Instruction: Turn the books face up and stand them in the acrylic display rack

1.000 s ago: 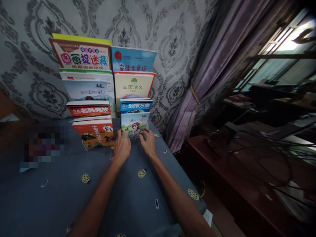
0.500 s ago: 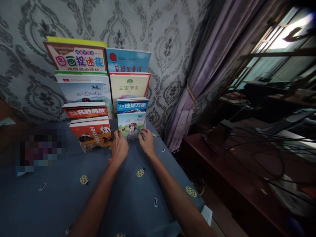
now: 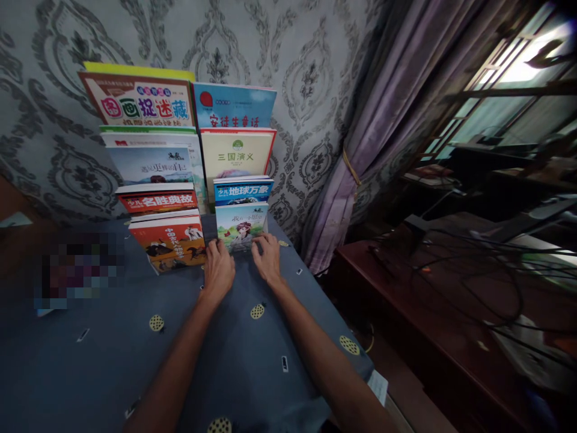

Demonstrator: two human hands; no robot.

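A pale blue-green book (image 3: pixel 238 224) with a cartoon figure on its cover stands upright at the front of the right-hand stack. My left hand (image 3: pixel 219 269) grips its lower left edge with curled fingers. On the opposite side, my right hand (image 3: pixel 267 260) has its fingers bent against the lower right edge. Right behind it is a blue book (image 3: pixel 243 190), then a cream book (image 3: pixel 238 151) and a tall blue book (image 3: pixel 237 103). To the left, an orange-red book (image 3: pixel 170 242) fronts a second stepped stack.
A dark blue cloth with pineapple prints (image 3: pixel 234 367) covers the table. A patterned wall (image 3: pixel 306 60) rises behind the books. To the right are a tied purple curtain (image 3: pixel 349 156) and a reddish-brown desk (image 3: pixel 383 282) with tangled cables (image 3: pixel 469 288). A blurred patch (image 3: pixel 76 270) lies at left.
The view has shifted slightly. Both hands stay at the sides of the pale blue-green book, and the books keep their arrangement.
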